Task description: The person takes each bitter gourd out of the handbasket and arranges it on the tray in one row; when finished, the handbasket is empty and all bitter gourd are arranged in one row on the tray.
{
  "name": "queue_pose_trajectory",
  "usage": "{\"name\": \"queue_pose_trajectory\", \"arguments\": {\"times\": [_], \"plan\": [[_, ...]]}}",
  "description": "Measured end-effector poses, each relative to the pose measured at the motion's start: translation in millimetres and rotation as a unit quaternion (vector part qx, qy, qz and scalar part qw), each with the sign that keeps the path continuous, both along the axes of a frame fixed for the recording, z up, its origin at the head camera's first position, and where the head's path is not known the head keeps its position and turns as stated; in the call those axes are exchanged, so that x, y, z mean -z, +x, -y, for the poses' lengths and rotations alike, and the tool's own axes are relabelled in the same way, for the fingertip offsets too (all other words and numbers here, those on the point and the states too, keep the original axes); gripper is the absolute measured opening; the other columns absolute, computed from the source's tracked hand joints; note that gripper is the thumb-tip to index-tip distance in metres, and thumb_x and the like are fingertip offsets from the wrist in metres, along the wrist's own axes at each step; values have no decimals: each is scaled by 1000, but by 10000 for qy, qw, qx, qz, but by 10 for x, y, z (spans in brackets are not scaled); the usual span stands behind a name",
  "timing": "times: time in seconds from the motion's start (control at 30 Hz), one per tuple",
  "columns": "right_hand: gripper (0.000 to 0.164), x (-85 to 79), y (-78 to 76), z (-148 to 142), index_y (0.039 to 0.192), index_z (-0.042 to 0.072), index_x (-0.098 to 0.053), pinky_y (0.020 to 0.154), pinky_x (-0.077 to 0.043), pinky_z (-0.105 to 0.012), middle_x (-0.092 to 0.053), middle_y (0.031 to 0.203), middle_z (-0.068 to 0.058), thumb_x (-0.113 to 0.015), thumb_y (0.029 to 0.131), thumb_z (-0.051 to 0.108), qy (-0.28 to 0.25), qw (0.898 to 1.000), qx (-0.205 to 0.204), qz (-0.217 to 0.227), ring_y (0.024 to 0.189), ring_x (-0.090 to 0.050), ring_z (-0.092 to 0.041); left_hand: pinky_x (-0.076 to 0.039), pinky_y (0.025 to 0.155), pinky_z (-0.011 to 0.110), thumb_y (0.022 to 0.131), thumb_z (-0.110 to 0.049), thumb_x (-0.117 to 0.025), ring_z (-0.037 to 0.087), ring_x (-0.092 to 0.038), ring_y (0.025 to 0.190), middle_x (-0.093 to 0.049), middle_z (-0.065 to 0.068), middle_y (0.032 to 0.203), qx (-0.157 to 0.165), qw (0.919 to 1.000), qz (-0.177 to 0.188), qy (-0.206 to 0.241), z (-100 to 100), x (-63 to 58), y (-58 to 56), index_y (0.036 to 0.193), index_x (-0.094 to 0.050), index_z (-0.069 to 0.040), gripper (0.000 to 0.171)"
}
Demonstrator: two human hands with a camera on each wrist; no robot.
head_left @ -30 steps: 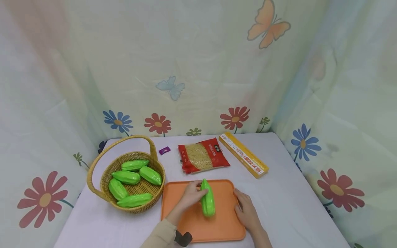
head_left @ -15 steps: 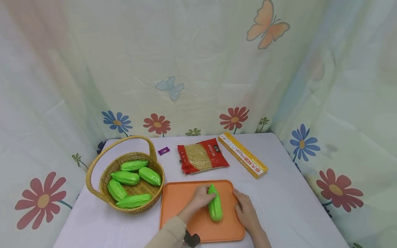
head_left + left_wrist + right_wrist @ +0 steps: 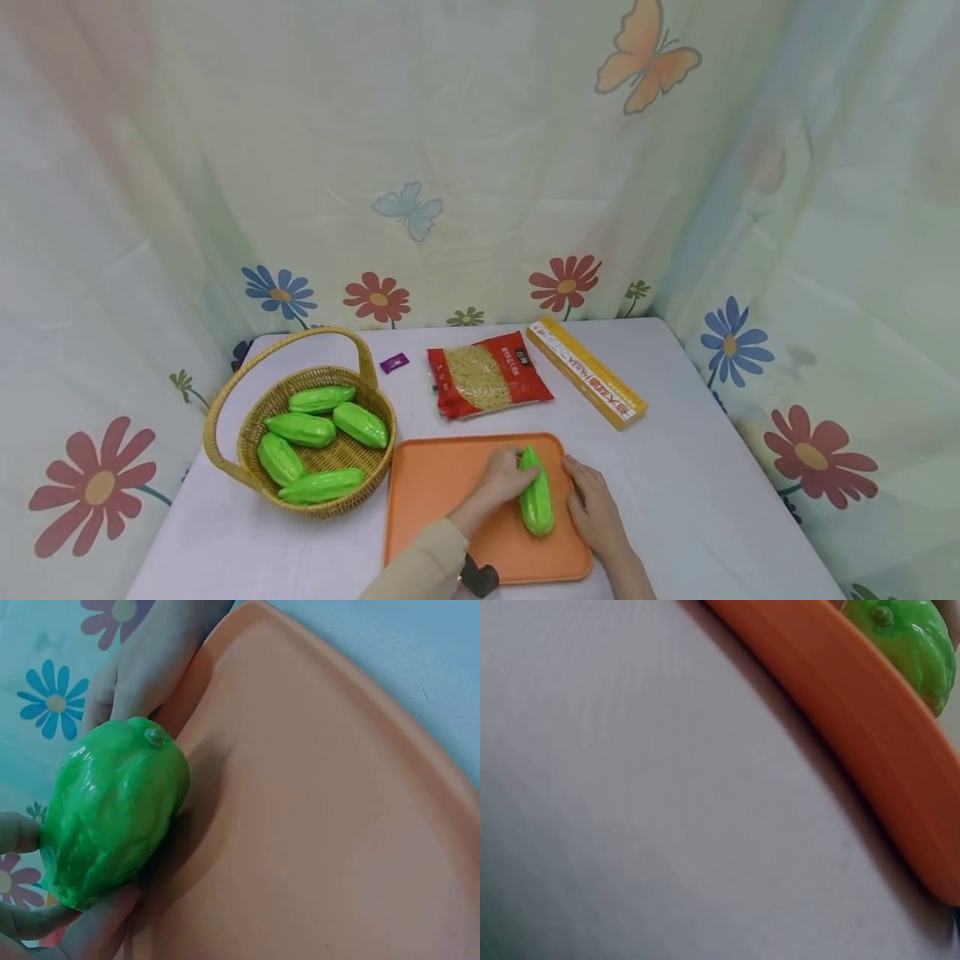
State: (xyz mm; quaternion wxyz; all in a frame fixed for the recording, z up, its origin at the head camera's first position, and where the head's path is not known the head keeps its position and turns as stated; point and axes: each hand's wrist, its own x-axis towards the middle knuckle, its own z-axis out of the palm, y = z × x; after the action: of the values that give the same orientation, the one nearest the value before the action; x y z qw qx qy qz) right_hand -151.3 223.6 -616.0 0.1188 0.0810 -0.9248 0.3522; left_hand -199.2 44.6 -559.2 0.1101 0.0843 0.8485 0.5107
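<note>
A glossy green ridged gourd [image 3: 536, 493] with a pointed tip lies over the right part of the orange tray [image 3: 427, 533]. My left hand [image 3: 498, 483] holds it near its far end, thumb on top. From the left wrist view, the fingers bend round the gourd [image 3: 116, 810], its blunt stem end towards the camera and its shadow on the tray; whether it touches the tray I cannot tell. At the tray's right rim, my right hand [image 3: 600, 512] holds the edge with thumb and fingers. The right wrist view shows the rim [image 3: 832, 690] but not that hand.
Left of the tray, a wicker basket [image 3: 247, 442] with a tall handle holds several similar gourds [image 3: 300, 429]. Behind lie a red pasta bag [image 3: 480, 375], a small purple packet [image 3: 393, 362] and a long yellow box [image 3: 585, 371]. Flowered curtains [image 3: 480, 167] surround the white table [image 3: 675, 500].
My left hand has carried the gourd to the right across the tray, towards the right rim. My right hand stays at the rim. The basket and packages have not moved.
</note>
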Motion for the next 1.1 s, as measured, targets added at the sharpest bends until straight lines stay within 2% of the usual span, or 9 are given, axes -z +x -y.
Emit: {"name": "queue_pose_trajectory", "arguments": {"times": [0.17, 0.3, 0.5, 0.77, 0.97, 1.1], "plan": [[50, -4, 9, -2, 135, 10, -45, 102, -31, -44, -43, 138, -3, -53, 86, 3, -26, 10000, -13, -30, 124, -37, -22, -47, 56, 24, 80, -22, -67, 12, -53, 70, -59, 6, 84, 19, 9995, -58, -308, -48, 18, -10, 103, -60, 5, 36], [50, -5, 7, -3, 135, 9, -45, 101, -30, -42, -45, 137, -4, -53, 86, 2, 5, 9999, -7, -136, 124, -38, -22, -46, 55, 25, 81, -26, -66, 12, -52, 69, -58, 6, 85, 25, 9993, 77, -377, -59, 22, -16, 106, -59, 3, 38], [49, 3, 16, 1, 135, 8, -45, 101, -31, -44, -45, 136, -5, -52, 86, 2, 88, 9999, 8, -117, 123, -38, -23, -47, 53, 26, 82, -25, -67, 13, -53, 68, -57, 5, 84, 14, 9993, 271, -254, -93, 19, -3, 106, -59, 2, 37], [47, -14, 11, 13, 135, 9, -45, 101, -31, -46, -44, 137, -4, -50, 88, 3, 17, 10000, 17, 33, 124, -37, -23, -49, 60, 29, 82, -25, -67, 17, -55, 78, -58, 10, 91, 63, 9993, 342, -103, -143, -7, 18, 108, -56, 4, 40], [47, -14, 15, 18, 135, 10, -44, 101, -30, -48, -43, 138, -5, -48, 89, 4, 27, 9998, -8, 184, 125, -36, -24, -47, 52, 28, 80, -24, -69, 16, -55, 67, -57, 10, 88, 199, 9985, 505, 98, -141, 13, 33, 109, -55, 3, 42], [48, -4, 0, 17, 136, 12, -44, 101, -29, -49, -43, 138, -5, -49, 89, 5, 88, 9996, 48, 248, 125, -36, -25, -47, 52, 26, 78, -27, -71, 13, -54, 65, -56, 6, 83, 443, 9979, 456, -145, -128, -2, 38, 109, -55, 3, 46]]}}
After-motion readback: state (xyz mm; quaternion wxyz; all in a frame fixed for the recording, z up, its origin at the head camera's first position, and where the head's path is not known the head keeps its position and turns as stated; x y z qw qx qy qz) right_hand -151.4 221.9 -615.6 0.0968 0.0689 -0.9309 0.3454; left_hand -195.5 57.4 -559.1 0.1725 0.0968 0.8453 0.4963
